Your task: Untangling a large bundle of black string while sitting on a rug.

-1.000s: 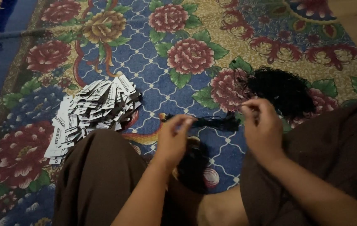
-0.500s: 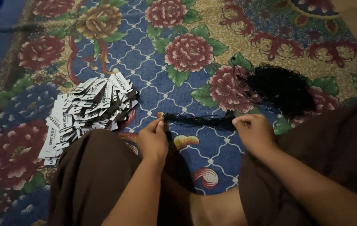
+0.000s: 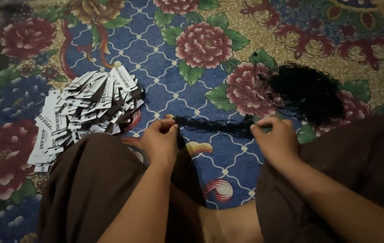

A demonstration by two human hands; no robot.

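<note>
The ends of the black thread strand (image 3: 214, 125) vanish inside the pinched fingers of both hands: left hand (image 3: 160, 141), right hand (image 3: 276, 141). Right of the strand, the black thread bundle (image 3: 309, 92) is too dark to separate single threads. Left of the strand, the pile of paper tags (image 3: 84, 112) overlaps itself, its lower edge hidden behind the brown-clad knee (image 3: 93, 189). Both forearms run off the bottom edge.

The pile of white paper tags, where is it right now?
In the head view, the pile of white paper tags lies on the floral carpet, just beyond the person's left knee and left of the left hand.
</note>
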